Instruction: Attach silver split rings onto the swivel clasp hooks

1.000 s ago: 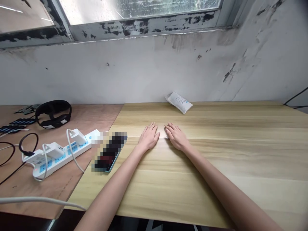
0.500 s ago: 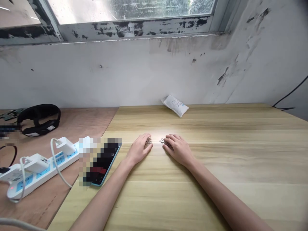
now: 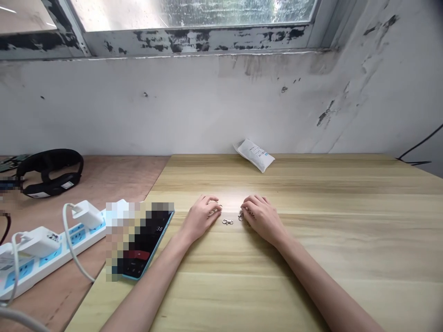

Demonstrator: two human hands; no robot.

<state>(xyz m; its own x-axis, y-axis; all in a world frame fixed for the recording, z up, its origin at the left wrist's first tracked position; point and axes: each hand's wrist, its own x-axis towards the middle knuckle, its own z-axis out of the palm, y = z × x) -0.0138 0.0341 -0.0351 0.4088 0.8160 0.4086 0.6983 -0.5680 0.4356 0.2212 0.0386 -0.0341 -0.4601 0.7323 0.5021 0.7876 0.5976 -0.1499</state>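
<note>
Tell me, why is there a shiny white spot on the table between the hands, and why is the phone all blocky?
Head view: window light glares off the table between left hand and right hand, washing out the wood around the small metal clasp. The phone is partly pixelated; picture corners darken.

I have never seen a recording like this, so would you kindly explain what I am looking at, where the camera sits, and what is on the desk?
There is no machine here: a person wears a camera on the head, and it looks forward and down at their own two bare arms. The left hand and right hand rest with fingers curled on a light wooden table, each over small metal clasps; whether they grip them is hard to tell. One small metal clasp lies free between the hands. At the far edge, by the wall, lies a white packet. To the left are a phone, partly blurred, a white power strip with chargers plugged in, and a black headband device.
</note>
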